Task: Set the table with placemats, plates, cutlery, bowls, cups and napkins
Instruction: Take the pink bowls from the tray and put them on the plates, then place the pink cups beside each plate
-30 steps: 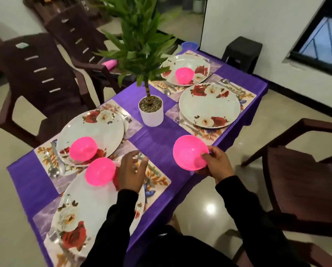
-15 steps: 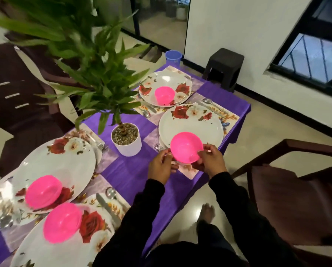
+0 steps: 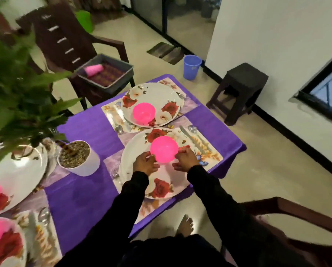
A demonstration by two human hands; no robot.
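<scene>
Hands: we see left hand (image 3: 145, 164) and right hand (image 3: 186, 158) pinching the pink bowl (image 3: 164, 149) from both sides, over the near floral plate (image 3: 134, 157). We count four pink bowls, four plates.

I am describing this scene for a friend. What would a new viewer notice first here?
First the glowing pink bowl, held between the left hand and the right hand over the near floral plate. Behind it, a second pink bowl sits on the far plate, both on the purple tablecloth. The green plant fills the left.
</scene>
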